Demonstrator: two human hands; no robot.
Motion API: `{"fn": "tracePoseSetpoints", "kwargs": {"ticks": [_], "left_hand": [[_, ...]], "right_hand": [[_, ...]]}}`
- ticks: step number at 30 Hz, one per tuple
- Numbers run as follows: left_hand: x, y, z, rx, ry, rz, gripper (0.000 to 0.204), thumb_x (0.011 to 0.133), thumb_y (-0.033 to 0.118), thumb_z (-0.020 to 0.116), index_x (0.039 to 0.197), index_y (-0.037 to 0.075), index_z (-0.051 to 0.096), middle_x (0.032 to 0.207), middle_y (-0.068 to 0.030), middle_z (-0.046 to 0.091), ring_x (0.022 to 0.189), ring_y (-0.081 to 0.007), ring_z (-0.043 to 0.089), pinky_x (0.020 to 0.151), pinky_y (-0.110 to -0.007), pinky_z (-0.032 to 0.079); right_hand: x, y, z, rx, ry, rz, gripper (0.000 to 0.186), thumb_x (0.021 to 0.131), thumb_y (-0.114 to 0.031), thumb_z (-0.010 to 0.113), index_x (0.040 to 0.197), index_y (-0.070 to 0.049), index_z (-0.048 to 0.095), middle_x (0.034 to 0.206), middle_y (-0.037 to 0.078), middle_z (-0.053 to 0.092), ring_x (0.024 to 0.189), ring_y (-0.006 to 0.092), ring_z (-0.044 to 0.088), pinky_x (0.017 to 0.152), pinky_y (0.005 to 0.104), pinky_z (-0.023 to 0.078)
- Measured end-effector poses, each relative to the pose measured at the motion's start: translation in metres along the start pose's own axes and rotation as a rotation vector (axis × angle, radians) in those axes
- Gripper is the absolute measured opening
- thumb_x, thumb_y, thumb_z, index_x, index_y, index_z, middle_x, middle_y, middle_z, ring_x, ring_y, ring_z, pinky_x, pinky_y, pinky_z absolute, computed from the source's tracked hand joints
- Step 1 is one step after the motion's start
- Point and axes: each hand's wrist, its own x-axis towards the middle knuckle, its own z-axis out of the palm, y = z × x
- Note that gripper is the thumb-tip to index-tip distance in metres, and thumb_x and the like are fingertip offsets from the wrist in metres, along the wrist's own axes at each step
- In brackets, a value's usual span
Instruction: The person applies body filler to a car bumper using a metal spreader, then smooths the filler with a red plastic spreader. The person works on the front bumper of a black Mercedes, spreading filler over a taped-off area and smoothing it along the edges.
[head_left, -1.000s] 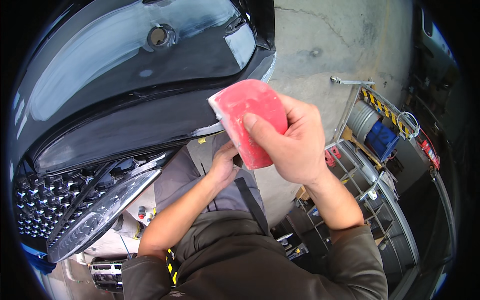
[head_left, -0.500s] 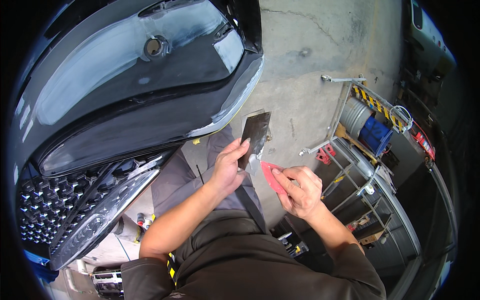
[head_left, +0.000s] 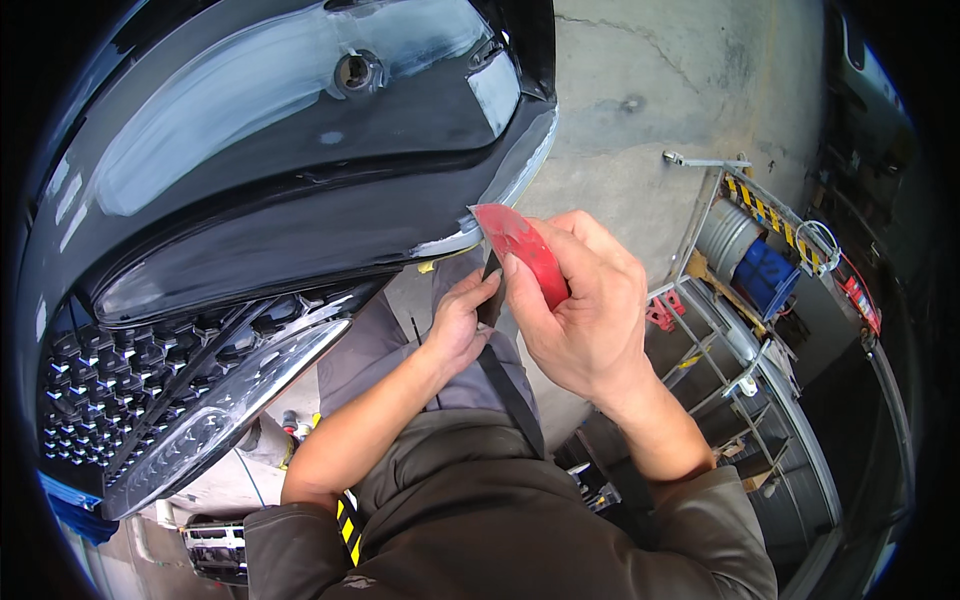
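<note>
My right hand point(head_left: 590, 310) is closed on a red plastic spreader point(head_left: 522, 248), raised with its pointed edge up near the lower right corner of a black car bumper point(head_left: 300, 225). From this view I cannot tell whether the spreader touches the bumper. Lower and to the left, my left hand point(head_left: 462, 322) grips a dark metal putty plate point(head_left: 491, 304), mostly hidden behind the right hand and spreader. Pale grey filler point(head_left: 210, 140) covers patches of the bumper and its right edge. A round hole point(head_left: 356, 71) opens in its upper part.
A honeycomb grille point(head_left: 110, 390) and a shiny trim strip point(head_left: 230, 430) lie at left. Right of me stands a metal frame rack point(head_left: 690, 235) with a metal drum point(head_left: 728, 236) and a blue container point(head_left: 766, 272). Concrete floor point(head_left: 640, 110) stretches behind the bumper's right end.
My right hand has risen from the plate's lower edge with the spreader, which is now by the bumper corner. My left hand still holds the plate. The view has shifted slightly.
</note>
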Motion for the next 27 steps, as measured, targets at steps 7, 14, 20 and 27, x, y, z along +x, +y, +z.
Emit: {"fn": "tracePoseSetpoints", "kwargs": {"ticks": [7,14,20,27], "left_hand": [[0.004,0.005,0.002,0.038,-0.165,0.049,0.031,0.104,0.024,0.054,0.129,0.006,0.062,0.111,-0.0068,0.068,0.1,-0.0173,0.067,0.082,-0.033,0.057],[-0.006,0.006,-0.001,0.053,-0.067,0.038,0.028,0.105,0.022,0.058,0.127,0.005,0.06,0.116,-0.0029,0.069,0.099,-0.0106,0.067,0.09,-0.029,0.053],[-0.016,-0.006,0.022,0.035,-0.142,0.015,0.02,0.105,0.018,0.057,0.122,0.006,0.06,0.107,0.0007,0.069,0.094,-0.0083,0.065,0.086,-0.028,0.052],[-0.019,-0.012,0.053,0.029,-0.269,0.115,0.024,0.107,0.013,0.05,0.128,0.002,0.056,0.116,-0.0077,0.069,0.1,-0.013,0.067,0.091,-0.028,0.052]], "right_hand": [[-0.002,-0.025,0.008,0.222,-0.067,0.079,0.016,0.085,-0.001,0.071,0.1,0.003,0.074,0.087,0.01,0.069,0.072,0.0164,0.065,0.064,0.0281,0.049],[-0.018,-0.01,-0.027,0.786,0.086,0.432,0.021,0.09,-0.001,0.07,0.11,0.004,0.07,0.088,0.003,0.068,0.08,0.0098,0.063,0.07,0.0276,0.051],[-0.068,0.04,-0.064,-0.096,0.097,-0.094,0.033,0.077,0.006,0.075,0.11,0.001,0.073,0.089,0.01,0.069,0.074,0.0195,0.067,0.065,0.0289,0.053],[-0.134,0.064,-0.055,-0.182,0.037,-0.136,0.039,0.069,0.005,0.074,0.107,0.0,0.076,0.092,0.012,0.069,0.073,0.0253,0.067,0.065,0.0327,0.056]]}}
